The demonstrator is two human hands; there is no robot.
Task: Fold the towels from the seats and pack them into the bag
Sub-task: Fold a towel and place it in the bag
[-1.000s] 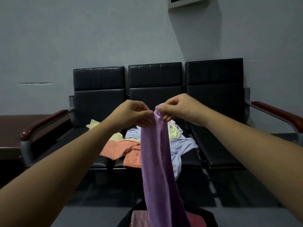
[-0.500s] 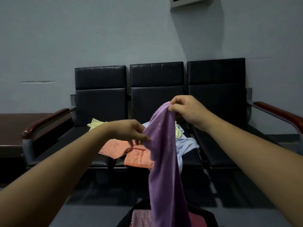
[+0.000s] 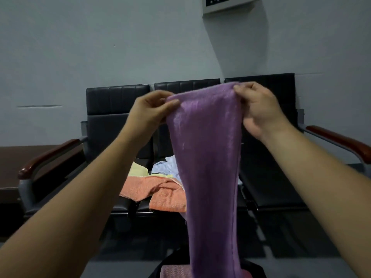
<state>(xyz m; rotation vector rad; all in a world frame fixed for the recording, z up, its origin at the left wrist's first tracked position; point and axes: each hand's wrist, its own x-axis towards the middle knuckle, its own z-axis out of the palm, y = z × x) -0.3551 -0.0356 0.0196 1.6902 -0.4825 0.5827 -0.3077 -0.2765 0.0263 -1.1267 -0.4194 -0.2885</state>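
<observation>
In front of a row of black seats, a purple towel hangs in the air, held up by its top edge and narrowing as it drops. The left hand pinches the top left corner and the right hand pinches the top right one, so each grip is closed on the cloth. The towel's lower end hangs over a black bag at the bottom edge of the view, and a pink towel lies inside the bag. Behind the purple towel, an orange towel, a yellow towel and a pale blue towel overlap in a loose pile on the seats. Wooden armrests end the row, which stands against a grey wall.
</observation>
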